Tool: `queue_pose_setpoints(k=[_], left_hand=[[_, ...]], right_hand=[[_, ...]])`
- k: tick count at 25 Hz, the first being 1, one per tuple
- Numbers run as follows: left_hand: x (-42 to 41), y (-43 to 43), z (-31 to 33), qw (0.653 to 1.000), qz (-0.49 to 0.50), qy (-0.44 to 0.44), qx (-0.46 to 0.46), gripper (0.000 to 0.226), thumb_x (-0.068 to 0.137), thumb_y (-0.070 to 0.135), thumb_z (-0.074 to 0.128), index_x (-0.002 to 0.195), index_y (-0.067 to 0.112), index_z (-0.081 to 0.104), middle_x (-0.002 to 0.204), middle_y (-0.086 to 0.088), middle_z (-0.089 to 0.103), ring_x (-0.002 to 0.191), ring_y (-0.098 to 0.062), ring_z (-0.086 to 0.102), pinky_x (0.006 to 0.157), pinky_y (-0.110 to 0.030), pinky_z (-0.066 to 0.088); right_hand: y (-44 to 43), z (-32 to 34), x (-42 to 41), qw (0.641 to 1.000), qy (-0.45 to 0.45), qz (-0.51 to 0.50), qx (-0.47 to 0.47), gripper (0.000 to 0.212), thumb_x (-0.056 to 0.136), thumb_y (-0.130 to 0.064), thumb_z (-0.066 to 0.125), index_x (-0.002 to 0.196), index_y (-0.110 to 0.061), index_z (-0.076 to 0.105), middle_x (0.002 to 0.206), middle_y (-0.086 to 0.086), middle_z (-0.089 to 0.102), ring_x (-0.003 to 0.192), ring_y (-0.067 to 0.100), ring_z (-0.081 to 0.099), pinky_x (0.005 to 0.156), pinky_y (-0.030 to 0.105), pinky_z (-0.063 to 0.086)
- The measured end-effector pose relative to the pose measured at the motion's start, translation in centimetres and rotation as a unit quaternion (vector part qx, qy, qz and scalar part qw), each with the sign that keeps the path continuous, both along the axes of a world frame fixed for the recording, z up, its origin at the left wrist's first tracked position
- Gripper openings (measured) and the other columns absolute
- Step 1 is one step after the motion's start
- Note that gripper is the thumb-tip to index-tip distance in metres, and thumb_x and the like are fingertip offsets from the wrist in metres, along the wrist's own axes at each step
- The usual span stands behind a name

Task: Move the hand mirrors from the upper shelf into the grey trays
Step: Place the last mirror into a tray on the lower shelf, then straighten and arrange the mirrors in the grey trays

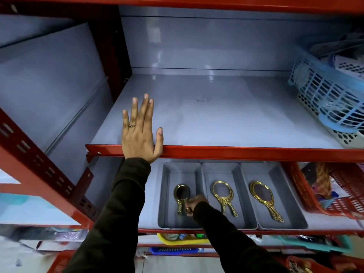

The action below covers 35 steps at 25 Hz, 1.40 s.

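A person in dark sleeves stands at a red metal rack, arms reaching in from the bottom of the frame. Nearest, below the working shelves, a yellow basket [183, 241] and a blue comb [173, 250] sit on a lower level. On the shelf above them, three grey trays stand side by side, touching: the left tray [167, 194], the middle tray [235, 170] and the right tray [275, 174]. The right hand [196, 203] reaches into the left tray, its grip closed around the handle of a small gold hand mirror [181, 193] lying there with its head pointing toward the back. A gold-framed mirror [222, 191] lies in the middle tray, seemingly with a second one under it, and a larger oval mirror [261, 194] lies in the right tray, handles angled toward the front right. A red basket [307, 198] of mixed goods stands just beside the right tray. Higher up, the left hand [138, 133] rests flat on the front edge of the upper shelf [216, 119], fingers spread and grip released, holding nothing. Farthest back, at that shelf's right end, blue and white plastic baskets [327, 99] are stacked.
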<state>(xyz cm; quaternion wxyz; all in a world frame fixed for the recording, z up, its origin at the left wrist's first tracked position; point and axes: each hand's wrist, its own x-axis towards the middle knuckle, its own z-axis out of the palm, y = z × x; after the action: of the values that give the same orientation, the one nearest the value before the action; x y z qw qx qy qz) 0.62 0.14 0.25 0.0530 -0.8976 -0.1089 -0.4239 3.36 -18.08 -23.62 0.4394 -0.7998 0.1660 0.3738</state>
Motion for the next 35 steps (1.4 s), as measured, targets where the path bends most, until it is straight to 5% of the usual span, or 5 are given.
queue_pose_setpoints(k=[11, 20, 26, 30, 35], left_hand=[[0.1, 0.0, -0.2, 1.000, -0.013, 0.001, 0.002, 0.071, 0.090, 0.037, 0.030, 0.153, 0.005, 0.022, 0.160, -0.010, 0.023, 0.150, -0.025, 0.011, 0.123, -0.044, 0.004], [-0.8, -0.7, 0.5, 0.998, -0.029, 0.045, -0.037, 0.070, 0.092, 0.037, 0.030, 0.155, 0.008, 0.019, 0.163, -0.007, 0.015, 0.152, -0.028, 0.009, 0.124, -0.043, 0.000], [-4.2, -7.3, -3.3, 0.988, -0.082, 0.090, -0.097, 0.065, 0.093, 0.033, 0.032, 0.154, 0.012, 0.022, 0.163, -0.006, 0.016, 0.152, -0.025, 0.006, 0.123, -0.045, -0.001], [-5.2, -16.9, -7.9, 0.947, -0.199, 0.176, -0.179, 0.063, 0.094, 0.032, 0.033, 0.153, 0.017, 0.018, 0.162, 0.004, 0.009, 0.153, -0.016, 0.000, 0.125, -0.035, -0.002], [-3.2, -28.1, -12.6, 0.867, -0.253, 0.306, -0.302, 0.056, 0.100, 0.035, 0.028, 0.154, 0.027, 0.017, 0.155, 0.022, 0.000, 0.150, -0.003, -0.003, 0.123, -0.021, 0.005]], right_hand=[[0.0, 1.4, -0.3, 0.987, -0.118, 0.039, -0.100, 0.021, 0.088, -0.018, 0.068, 0.105, -0.006, 0.074, 0.104, 0.008, 0.075, 0.100, 0.021, 0.070, 0.092, 0.030, 0.056], [-6.7, 6.9, -1.1, 0.981, -0.192, -0.029, -0.012, 0.025, 0.082, -0.023, 0.070, 0.062, -0.034, 0.060, 0.103, 0.007, 0.077, 0.101, 0.026, 0.071, 0.089, 0.034, 0.058], [-14.6, 7.8, -0.8, 0.970, -0.188, -0.144, 0.054, 0.019, 0.081, -0.013, 0.075, 0.068, -0.025, 0.068, 0.085, 0.011, 0.074, 0.085, 0.029, 0.071, 0.086, 0.043, 0.060], [-20.1, 5.8, 0.4, 0.965, -0.180, -0.183, 0.049, 0.007, 0.074, -0.022, 0.078, 0.072, -0.016, 0.075, 0.073, 0.009, 0.072, 0.072, 0.031, 0.069, 0.075, 0.045, 0.061], [-29.3, 0.8, 4.1, 0.958, -0.156, -0.236, 0.051, 0.048, 0.047, -0.056, 0.070, 0.073, -0.016, 0.077, 0.073, 0.009, 0.076, 0.072, 0.032, 0.072, 0.075, 0.044, 0.060]])
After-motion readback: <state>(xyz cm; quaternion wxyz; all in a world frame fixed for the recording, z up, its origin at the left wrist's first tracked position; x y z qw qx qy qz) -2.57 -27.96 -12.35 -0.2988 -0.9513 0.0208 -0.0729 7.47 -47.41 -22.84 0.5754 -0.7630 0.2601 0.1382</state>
